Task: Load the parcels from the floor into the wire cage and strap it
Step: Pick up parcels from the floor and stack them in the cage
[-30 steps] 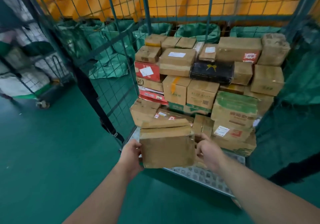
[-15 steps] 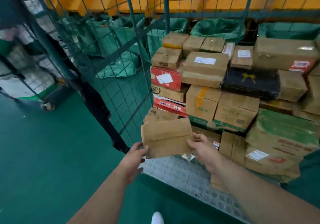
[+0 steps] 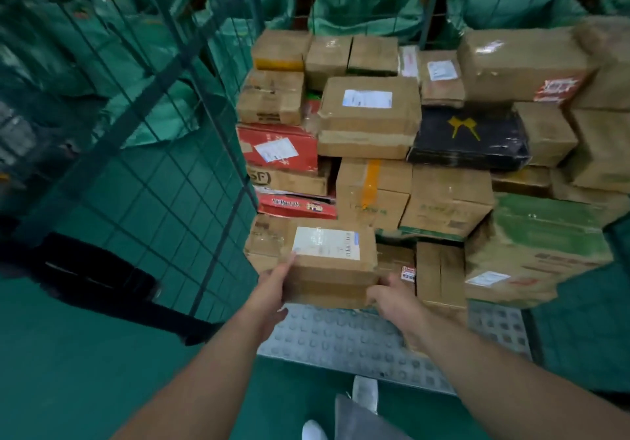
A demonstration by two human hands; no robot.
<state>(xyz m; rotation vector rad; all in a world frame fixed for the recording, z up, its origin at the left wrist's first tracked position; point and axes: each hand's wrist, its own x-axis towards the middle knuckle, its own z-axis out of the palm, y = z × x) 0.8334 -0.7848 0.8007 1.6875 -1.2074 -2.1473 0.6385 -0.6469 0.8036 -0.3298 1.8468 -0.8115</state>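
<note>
A brown cardboard parcel point(image 3: 332, 269) with a white label on top sits at the front of the stack inside the wire cage point(image 3: 191, 180), low on the left side. My left hand point(image 3: 272, 289) holds its left side and my right hand point(image 3: 392, 298) holds its lower right corner. Behind and beside it rise several stacked parcels, among them a red box point(image 3: 278, 146), a black parcel point(image 3: 470, 139) and a green-topped box point(image 3: 542, 235). The cage's studded metal floor point(image 3: 344, 340) shows bare in front of the stack.
The cage's open mesh door point(image 3: 143, 153) swings out to the left with a black strap point(image 3: 102, 286) hanging on it. Green sacks point(image 3: 361, 13) stand behind the cage. The green floor point(image 3: 68, 371) lies below, with my shoes point(image 3: 364, 395) near the cage edge.
I have stepped closer to the cage. The parcel moved forward and down onto the front of the stack, turned so its white label faces up.
</note>
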